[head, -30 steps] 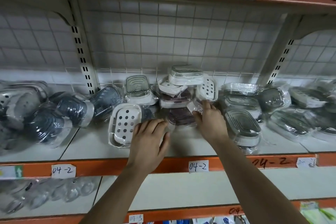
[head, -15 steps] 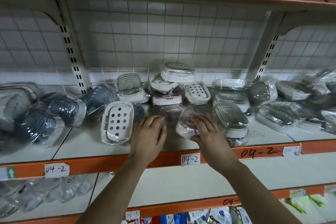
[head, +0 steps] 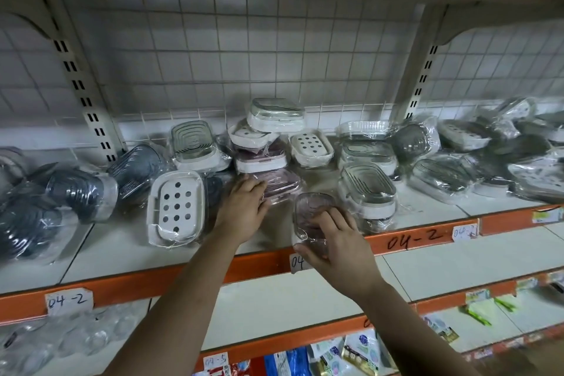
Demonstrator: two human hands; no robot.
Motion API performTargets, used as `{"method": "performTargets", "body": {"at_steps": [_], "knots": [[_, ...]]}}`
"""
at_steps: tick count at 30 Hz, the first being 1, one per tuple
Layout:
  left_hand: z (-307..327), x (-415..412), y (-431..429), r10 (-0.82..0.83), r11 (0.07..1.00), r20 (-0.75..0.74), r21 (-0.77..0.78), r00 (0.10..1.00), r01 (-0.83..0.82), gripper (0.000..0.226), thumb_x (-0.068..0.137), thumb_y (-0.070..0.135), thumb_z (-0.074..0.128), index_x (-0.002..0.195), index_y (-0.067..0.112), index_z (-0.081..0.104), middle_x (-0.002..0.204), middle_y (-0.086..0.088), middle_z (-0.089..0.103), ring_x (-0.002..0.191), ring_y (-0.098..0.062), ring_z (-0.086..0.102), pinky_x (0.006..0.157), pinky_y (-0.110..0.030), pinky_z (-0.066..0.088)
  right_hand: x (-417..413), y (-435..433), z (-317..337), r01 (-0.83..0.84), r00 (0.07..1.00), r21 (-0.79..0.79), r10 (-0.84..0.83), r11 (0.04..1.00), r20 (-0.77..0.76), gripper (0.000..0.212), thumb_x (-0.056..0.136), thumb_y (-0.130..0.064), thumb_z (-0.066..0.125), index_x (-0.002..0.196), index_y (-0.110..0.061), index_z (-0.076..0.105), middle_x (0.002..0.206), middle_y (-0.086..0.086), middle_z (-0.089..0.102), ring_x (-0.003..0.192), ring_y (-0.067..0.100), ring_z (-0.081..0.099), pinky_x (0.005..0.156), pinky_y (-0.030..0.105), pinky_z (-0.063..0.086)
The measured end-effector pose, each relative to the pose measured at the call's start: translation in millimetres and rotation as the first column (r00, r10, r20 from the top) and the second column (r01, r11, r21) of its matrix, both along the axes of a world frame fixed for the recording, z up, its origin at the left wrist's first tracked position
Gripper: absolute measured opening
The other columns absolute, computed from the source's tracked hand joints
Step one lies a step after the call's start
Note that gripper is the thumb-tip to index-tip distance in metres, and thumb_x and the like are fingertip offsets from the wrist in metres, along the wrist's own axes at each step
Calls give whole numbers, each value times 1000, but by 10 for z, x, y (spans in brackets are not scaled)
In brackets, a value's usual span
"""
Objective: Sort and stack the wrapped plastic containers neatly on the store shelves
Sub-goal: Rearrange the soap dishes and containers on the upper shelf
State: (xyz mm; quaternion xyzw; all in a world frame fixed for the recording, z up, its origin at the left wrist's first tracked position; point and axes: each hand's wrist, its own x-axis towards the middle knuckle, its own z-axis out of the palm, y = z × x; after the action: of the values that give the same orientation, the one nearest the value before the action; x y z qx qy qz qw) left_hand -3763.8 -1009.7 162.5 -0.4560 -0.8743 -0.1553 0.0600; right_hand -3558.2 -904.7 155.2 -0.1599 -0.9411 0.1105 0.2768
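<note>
Shelving marked 04-2: the white shelf (head: 116, 256) carries wrapped containers (head: 366, 189) lying unsorted. At the front edge the right hand (head: 338, 249) grips a purple container (head: 311, 212), fingers curled over its top and thumb beneath. The left hand (head: 244, 210) rests straight-fingered against the purple stack (head: 268, 168) and holds nothing. Recommended: brace the stack with the left hand and seat the held piece square on the matching colour, since the tilted upper pieces could slide.

— How many hands are counted?
— Two are counted at lower centre: the left hand (head: 244, 207) and the right hand (head: 338, 241).
— And the purplish wrapped pieces?
— Three are counted at centre frame: one purplish container (head: 311, 214) low, two more above it.
</note>
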Motion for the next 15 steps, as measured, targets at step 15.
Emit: {"method": "performTargets", "body": {"at_steps": [15], "knots": [[-4, 223, -197, 57, 982, 26, 179, 998, -61, 45, 87, 45, 66, 120, 16, 54, 131, -3, 47, 111, -22, 55, 87, -30, 48, -9, -63, -14, 48, 997, 8, -47, 999, -60, 34, 84, -47, 60, 100, -18, 52, 102, -3, 56, 100, 21, 50, 64, 32, 50]]}}
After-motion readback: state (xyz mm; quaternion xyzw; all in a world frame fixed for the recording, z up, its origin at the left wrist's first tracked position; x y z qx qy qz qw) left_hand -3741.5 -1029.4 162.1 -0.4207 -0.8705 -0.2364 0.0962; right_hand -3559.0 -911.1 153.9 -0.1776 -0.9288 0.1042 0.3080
